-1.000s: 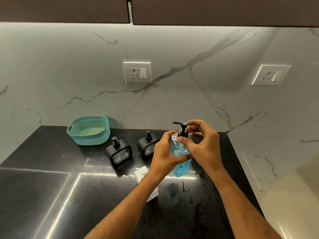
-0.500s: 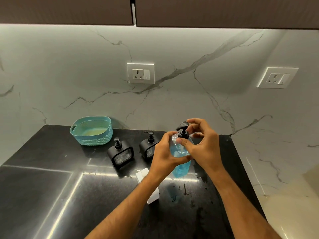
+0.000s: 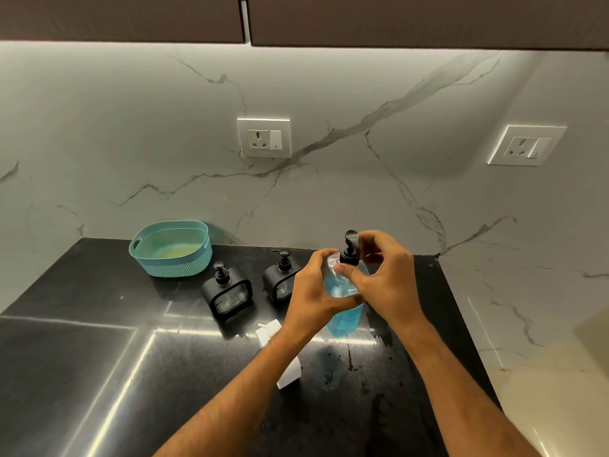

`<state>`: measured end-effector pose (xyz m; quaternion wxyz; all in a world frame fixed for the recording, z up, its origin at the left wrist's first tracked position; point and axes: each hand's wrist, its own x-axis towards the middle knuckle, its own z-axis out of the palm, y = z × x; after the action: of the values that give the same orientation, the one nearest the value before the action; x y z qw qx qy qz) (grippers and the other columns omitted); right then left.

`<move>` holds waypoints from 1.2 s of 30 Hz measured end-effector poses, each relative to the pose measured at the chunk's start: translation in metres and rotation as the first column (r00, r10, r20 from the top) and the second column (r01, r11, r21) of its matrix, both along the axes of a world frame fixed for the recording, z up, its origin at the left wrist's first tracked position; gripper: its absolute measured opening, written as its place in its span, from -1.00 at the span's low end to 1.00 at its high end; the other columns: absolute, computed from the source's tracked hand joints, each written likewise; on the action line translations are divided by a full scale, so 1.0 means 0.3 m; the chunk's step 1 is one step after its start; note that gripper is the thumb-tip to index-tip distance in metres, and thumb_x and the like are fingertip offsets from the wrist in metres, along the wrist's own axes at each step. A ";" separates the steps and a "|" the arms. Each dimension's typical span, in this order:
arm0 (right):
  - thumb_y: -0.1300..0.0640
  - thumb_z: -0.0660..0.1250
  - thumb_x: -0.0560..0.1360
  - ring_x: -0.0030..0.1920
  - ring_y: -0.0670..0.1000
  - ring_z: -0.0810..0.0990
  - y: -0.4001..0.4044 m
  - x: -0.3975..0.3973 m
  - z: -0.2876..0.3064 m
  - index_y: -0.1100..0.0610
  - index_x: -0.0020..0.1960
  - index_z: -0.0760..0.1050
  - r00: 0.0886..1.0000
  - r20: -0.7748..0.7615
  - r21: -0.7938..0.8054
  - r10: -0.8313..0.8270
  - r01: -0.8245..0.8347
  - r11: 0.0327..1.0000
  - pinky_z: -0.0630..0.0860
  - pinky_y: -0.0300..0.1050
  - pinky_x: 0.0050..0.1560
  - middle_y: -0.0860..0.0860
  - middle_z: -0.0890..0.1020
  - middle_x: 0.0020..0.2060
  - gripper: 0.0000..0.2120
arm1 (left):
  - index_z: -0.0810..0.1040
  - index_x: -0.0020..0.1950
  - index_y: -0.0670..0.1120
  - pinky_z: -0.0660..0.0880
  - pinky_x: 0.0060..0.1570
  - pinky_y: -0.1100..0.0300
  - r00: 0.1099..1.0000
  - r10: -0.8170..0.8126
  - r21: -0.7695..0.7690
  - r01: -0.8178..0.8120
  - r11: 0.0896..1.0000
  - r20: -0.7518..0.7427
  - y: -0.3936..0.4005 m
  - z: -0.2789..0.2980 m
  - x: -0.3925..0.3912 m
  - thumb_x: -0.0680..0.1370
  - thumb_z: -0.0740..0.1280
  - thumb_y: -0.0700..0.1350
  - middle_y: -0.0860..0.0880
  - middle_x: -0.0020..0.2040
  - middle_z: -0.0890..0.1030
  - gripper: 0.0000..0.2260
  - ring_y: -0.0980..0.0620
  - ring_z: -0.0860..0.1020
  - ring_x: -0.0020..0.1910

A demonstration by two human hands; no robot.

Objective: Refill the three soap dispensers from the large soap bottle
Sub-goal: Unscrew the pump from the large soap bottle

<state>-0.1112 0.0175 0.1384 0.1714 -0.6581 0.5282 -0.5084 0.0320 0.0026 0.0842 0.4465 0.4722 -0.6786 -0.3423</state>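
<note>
A clear bottle of blue soap [image 3: 344, 319] stands on the black counter [image 3: 99, 374]. My left hand [image 3: 316, 291] grips its body from the left. My right hand [image 3: 385, 282] pinches the black pump top [image 3: 350, 247] at the bottle's neck. Two black soap dispensers stand to the left: one [image 3: 227, 291] nearer the middle, the other [image 3: 280, 280] partly hidden behind my left hand. A white dispenser [image 3: 280, 354] lies under my left forearm, mostly hidden.
A teal basket [image 3: 171, 249] sits at the back left against the marble wall. Two wall sockets [image 3: 263, 137] [image 3: 525, 145] are above the counter. Wet smears mark the counter in front of the bottle. The counter's right edge drops off near my right forearm.
The pump head has turned: its spout pointed left a second ago and now stands end-on toward the camera. Both hands stay on the bottle.
</note>
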 end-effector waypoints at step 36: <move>0.13 0.62 0.40 -0.03 -0.22 0.63 0.050 0.019 -0.018 0.15 0.17 0.63 0.986 0.088 -0.016 -0.144 0.146 0.989 0.51 -0.50 0.07 0.02 0.71 0.04 -0.62 | 0.45 0.39 -0.04 0.60 0.24 0.18 1.000 0.005 0.006 -0.005 1.000 -0.025 0.028 -0.007 -0.023 0.36 0.68 -0.03 0.03 0.24 0.63 -0.31 0.05 0.63 0.20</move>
<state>-0.1056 0.0326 0.1330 0.1496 -0.5972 0.5610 -0.5534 0.0252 0.0110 0.0819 0.4545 0.4709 -0.6708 -0.3488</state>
